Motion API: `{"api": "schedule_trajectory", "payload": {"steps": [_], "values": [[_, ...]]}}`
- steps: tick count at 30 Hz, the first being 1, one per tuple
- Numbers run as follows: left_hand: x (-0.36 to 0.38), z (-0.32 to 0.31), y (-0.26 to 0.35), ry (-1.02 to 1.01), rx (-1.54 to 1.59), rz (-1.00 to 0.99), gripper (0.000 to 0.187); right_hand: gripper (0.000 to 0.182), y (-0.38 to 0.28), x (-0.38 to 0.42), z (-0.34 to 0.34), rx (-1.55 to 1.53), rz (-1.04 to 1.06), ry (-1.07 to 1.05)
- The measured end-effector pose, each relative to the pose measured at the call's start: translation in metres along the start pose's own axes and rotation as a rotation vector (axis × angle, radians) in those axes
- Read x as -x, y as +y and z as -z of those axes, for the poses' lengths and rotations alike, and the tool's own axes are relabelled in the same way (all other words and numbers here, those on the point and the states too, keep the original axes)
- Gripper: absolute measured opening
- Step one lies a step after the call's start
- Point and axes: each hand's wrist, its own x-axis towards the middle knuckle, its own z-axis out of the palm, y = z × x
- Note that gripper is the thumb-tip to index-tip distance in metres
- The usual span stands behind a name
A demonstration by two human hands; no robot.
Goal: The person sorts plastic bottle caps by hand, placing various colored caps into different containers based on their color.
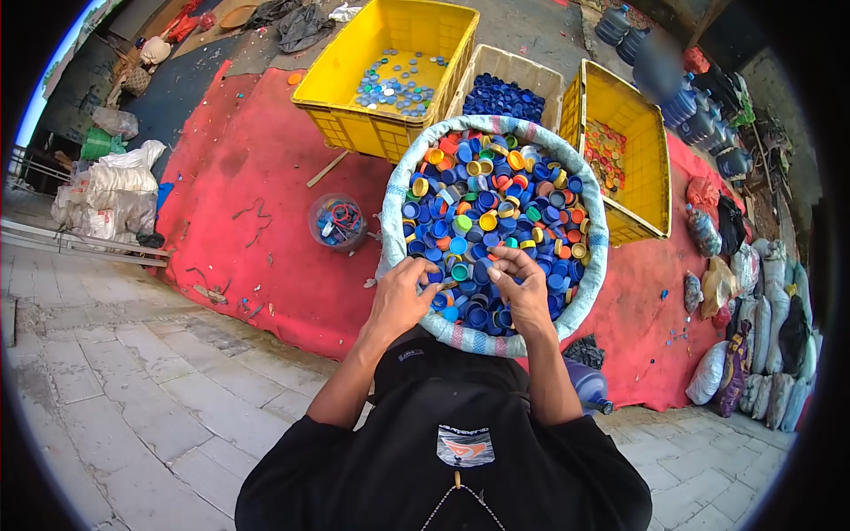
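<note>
A round sack with a rolled pale-blue rim (pixel 595 257) stands right before me, heaped with loose plastic bottle caps (pixel 496 199), mostly blue, with orange, yellow and green among them. Over its near left side, my left hand (pixel 400 299) has its fingers bent and pinched together. What lies between those fingertips is too small to make out. My right hand (pixel 524 290) is above the caps at the near right, thumb and fingers closed on a blue bottle cap (pixel 482 270). Both hands are close together, just over the pile.
Beyond the sack stand a yellow crate (pixel 372 128) with pale-blue caps, a whitish crate (pixel 553 84) with dark-blue caps and another yellow crate (pixel 651 168) with red and orange caps. A clear bucket (pixel 337 223) sits on red sheeting (pixel 239 195). Filled bags (pixel 770 310) line the right.
</note>
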Motion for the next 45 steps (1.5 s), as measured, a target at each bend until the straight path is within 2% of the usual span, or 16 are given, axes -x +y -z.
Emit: {"api": "schedule_trajectory", "payload": {"steps": [3,6,9,12,17,21,23,24,25,26,27,29,31,34,41,45], "values": [[-0.005,0.003,0.007,-0.134,-0.076,-0.092,0.026,0.041,0.010,0.001,0.027,-0.431,0.043,-0.019],[-0.007,0.005,0.011,-0.256,-0.191,-0.098,0.029,0.031,0.007,0.013,0.040,-0.794,-0.036,0.024],[-0.008,0.009,0.020,-0.335,-0.285,-0.090,0.030,0.024,0.032,0.020,0.055,-1.007,-0.009,-0.012],[-0.009,0.008,0.019,-0.399,-0.300,-0.071,0.027,0.018,0.042,0.028,0.061,-1.058,-0.024,-0.058],[-0.010,0.003,0.016,-0.379,-0.288,-0.108,0.023,0.018,0.035,0.032,0.050,-0.899,-0.032,0.029],[-0.014,0.003,0.017,-0.352,-0.171,0.023,0.020,0.016,0.029,0.032,0.039,-0.673,-0.064,0.030],[-0.017,0.002,0.011,-0.329,-0.016,0.102,0.020,0.018,0.025,0.033,0.033,-0.209,-0.036,0.053],[-0.017,-0.001,0.007,-0.243,0.109,0.086,0.020,0.020,0.024,0.032,0.031,0.024,-0.020,0.061],[-0.017,-0.005,0.003,-0.155,0.232,0.070,0.021,0.030,0.030,0.028,0.030,0.273,0.137,0.025],[-0.016,-0.007,0.000,-0.066,0.354,0.054,0.021,0.034,0.030,0.030,0.029,0.451,0.176,0.015],[-0.017,-0.002,0.009,-0.128,0.548,0.276,0.020,0.037,0.020,0.034,0.023,0.630,0.217,0.005],[-0.015,-0.003,0.012,-0.113,0.910,0.479,0.018,0.049,0.013,0.037,0.018,0.909,0.220,-0.022],[-0.013,-0.005,0.005,-0.127,1.215,0.596,0.017,0.051,0.010,0.038,0.014,0.965,0.167,-0.043],[-0.010,-0.011,0.003,-0.091,1.387,0.653,0.016,0.053,0.010,0.038,0.007,1.032,0.081,-0.081],[-0.008,-0.013,0.003,-0.078,1.436,0.664,0.021,0.049,0.021,0.037,0.001,1.049,0.014,-0.052],[-0.011,-0.013,0.000,-0.114,1.464,0.631,0.026,0.041,0.025,0.030,0.011,0.743,0.063,-0.017]]}}
